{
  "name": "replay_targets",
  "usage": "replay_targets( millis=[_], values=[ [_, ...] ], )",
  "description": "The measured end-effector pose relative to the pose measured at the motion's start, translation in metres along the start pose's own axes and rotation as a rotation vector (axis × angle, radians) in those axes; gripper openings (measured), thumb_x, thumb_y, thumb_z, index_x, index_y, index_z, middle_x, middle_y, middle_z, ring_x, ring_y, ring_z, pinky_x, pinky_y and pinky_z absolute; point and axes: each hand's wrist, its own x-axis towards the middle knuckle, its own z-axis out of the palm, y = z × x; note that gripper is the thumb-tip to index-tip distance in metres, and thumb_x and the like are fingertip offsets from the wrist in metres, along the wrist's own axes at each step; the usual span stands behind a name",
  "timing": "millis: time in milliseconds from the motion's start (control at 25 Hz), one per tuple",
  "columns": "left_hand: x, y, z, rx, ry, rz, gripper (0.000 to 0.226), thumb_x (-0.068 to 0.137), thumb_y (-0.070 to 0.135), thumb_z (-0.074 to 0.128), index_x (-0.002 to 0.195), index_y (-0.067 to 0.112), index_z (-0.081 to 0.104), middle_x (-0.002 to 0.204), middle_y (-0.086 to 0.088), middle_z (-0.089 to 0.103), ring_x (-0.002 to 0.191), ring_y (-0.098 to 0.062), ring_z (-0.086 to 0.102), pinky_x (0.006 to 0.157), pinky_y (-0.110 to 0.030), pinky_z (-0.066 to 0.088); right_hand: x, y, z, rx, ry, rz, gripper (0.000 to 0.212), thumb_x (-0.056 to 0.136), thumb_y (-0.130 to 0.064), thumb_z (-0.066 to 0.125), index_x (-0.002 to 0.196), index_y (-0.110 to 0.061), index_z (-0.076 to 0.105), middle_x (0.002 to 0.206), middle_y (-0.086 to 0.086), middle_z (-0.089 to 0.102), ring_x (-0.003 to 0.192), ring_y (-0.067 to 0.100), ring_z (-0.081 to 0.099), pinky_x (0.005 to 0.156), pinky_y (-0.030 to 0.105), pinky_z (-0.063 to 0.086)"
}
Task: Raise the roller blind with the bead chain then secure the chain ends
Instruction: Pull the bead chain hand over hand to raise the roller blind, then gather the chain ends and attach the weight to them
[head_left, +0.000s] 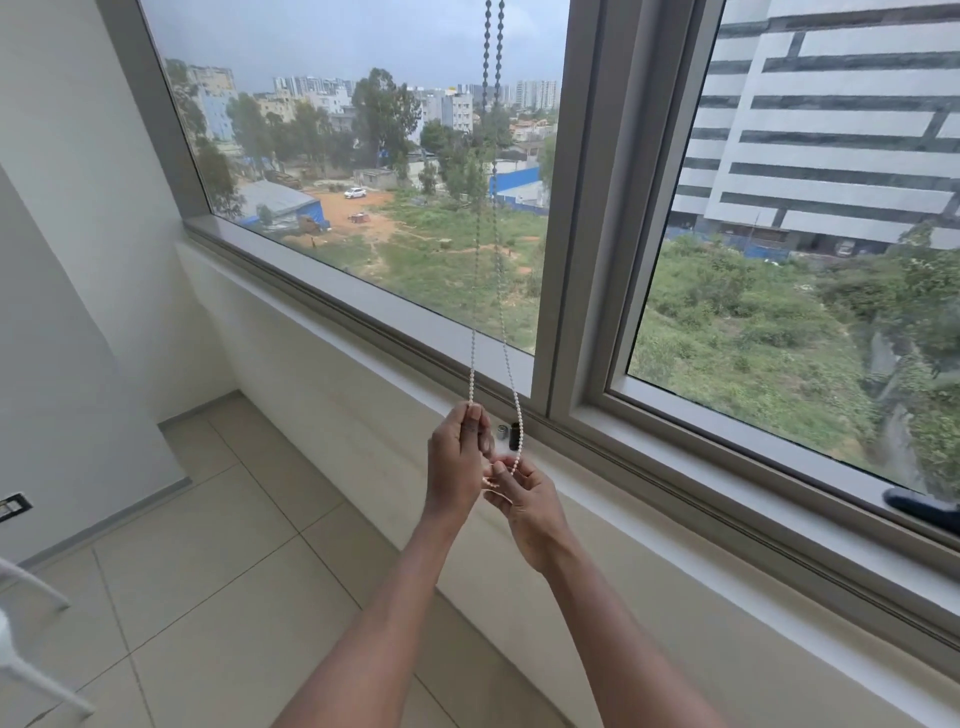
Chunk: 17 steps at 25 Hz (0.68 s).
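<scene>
Here the fingers (475, 415) of the left hand (454, 462) are pinched together on the left strand of the bead chain (474, 338), at the strand's lowest visible bead. The right hand (527, 506) sits lower and just to the right, nearly touching the left; its fingers are curled on the end of the right strand, which runs down past a small dark connector (516, 435) into the fingertips. Whether the two ends already meet between the hands I cannot tell, since the palms hide that gap.

Both strands rise almost straight up from the hands, close together and roughly parallel, so the chain's long axis is vertical and it leaves the top of the view. The roller blind itself is out of sight above; the glass is fully uncovered, which suggests the raising is done and the securing is in hand. The right hand is nearer the connector.

Beyond the hands runs the window sill (675, 467). A small metallic piece (502, 431) lies on it beside the connector, near the mullion, and a dark object (919, 506) rests at the sill's far right edge. No container is in view.
</scene>
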Motion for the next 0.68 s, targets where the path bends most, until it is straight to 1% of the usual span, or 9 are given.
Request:
replay_targets(
  millis=[80,200,240,320,400,440,520,600,680],
  values=[
    [-0.010,-0.022,-0.007,0.093,-0.012,-0.024,0.039,0.116,0.021,0.045,0.082,0.014,0.062,0.069,0.001,0.064,0.068,-0.019,0.066,0.068,-0.025,0.053,-0.007,0.012,-0.001,0.063,0.036,0.031,0.009,0.106,-0.006,0.062,0.112,-0.008,0.068,0.098,0.003,0.074,0.080,0.018,0.066,0.085,0.033,0.052],
    [-0.022,-0.045,-0.012,0.153,-0.031,-0.048,0.035,0.114,0.021,0.052,0.084,0.015,0.069,0.076,0.000,0.075,0.072,-0.022,0.076,0.068,-0.027,0.058,-0.013,0.023,0.004,0.162,0.092,0.072,0.015,0.105,-0.004,0.064,0.120,-0.005,0.063,0.099,0.010,0.073,0.083,0.020,0.070,0.091,0.036,0.055],
    [-0.023,-0.049,-0.013,0.157,-0.034,-0.058,0.033,0.113,0.022,0.056,0.084,0.016,0.072,0.076,0.000,0.077,0.070,-0.020,0.076,0.065,-0.028,0.059,-0.015,0.025,0.007,0.208,0.115,0.081,0.016,0.104,-0.003,0.064,0.120,-0.005,0.060,0.097,0.012,0.073,0.081,0.020,0.072,0.089,0.034,0.058],
    [-0.025,-0.053,-0.013,0.160,-0.020,-0.084,0.030,0.108,0.022,0.064,0.080,0.025,0.073,0.072,0.001,0.074,0.063,-0.019,0.073,0.060,-0.031,0.057,-0.017,0.029,0.013,0.296,0.156,0.097,0.017,0.103,0.000,0.065,0.115,-0.008,0.056,0.089,0.012,0.076,0.073,0.016,0.076,0.077,0.029,0.062],
    [-0.026,-0.057,-0.014,0.187,-0.001,-0.084,0.036,0.104,0.020,0.070,0.071,0.033,0.068,0.073,0.002,0.067,0.061,-0.030,0.069,0.058,-0.037,0.053,-0.019,0.034,0.019,0.347,0.181,0.111,0.018,0.103,0.002,0.064,0.108,-0.011,0.053,0.081,0.011,0.077,0.066,0.014,0.076,0.067,0.025,0.063],
    [-0.028,-0.062,-0.015,0.201,-0.002,-0.082,0.034,0.103,0.019,0.072,0.071,0.031,0.070,0.076,0.002,0.066,0.063,-0.034,0.069,0.059,-0.039,0.054,-0.020,0.036,0.021,0.360,0.190,0.114,0.018,0.103,0.003,0.064,0.105,-0.011,0.053,0.078,0.009,0.078,0.064,0.013,0.076,0.064,0.024,0.062],
    [-0.031,-0.072,-0.017,0.185,-0.027,-0.109,0.019,0.100,0.017,0.076,0.082,0.017,0.080,0.087,0.002,0.068,0.071,-0.032,0.073,0.067,-0.041,0.058,-0.020,0.039,0.022,0.384,0.208,0.122,0.019,0.102,0.003,0.063,0.099,-0.013,0.052,0.075,0.007,0.079,0.062,0.012,0.076,0.061,0.023,0.062],
    [-0.032,-0.078,-0.020,0.138,-0.046,-0.135,0.009,0.097,0.016,0.080,0.095,0.010,0.086,0.095,0.003,0.071,0.080,-0.022,0.074,0.075,-0.034,0.060,-0.017,0.041,0.021,0.419,0.221,0.137,0.021,0.101,0.003,0.063,0.095,-0.014,0.051,0.075,0.008,0.080,0.065,0.014,0.078,0.062,0.024,0.063],
    [-0.029,-0.079,-0.023,0.145,-0.070,-0.118,0.007,0.094,0.015,0.082,0.095,0.010,0.087,0.095,0.004,0.071,0.081,-0.010,0.071,0.078,-0.023,0.055,-0.012,0.043,0.019,0.439,0.231,0.147,0.021,0.097,0.000,0.067,0.093,-0.014,0.052,0.075,0.008,0.079,0.066,0.015,0.079,0.063,0.025,0.063]
  ],
)
